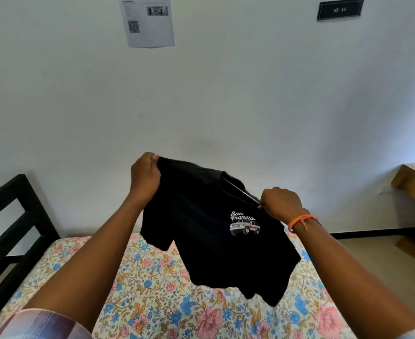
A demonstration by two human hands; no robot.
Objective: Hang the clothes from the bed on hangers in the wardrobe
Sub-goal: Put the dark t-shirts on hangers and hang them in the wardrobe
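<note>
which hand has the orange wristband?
The right hand, gripping the black T-shirt near its collar. The left hand, holding the shoulder, has a bare wrist.

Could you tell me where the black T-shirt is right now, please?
In the head view it hangs mid-frame above the floral bed, the black T-shirt gripped at its top by the left hand and right hand.

You've got one black printed cotton T-shirt (211,231), one floral-sheeted bed (157,302), two hands, one orange thread bracelet (299,220), one wall paper sheet (147,20).
</note>
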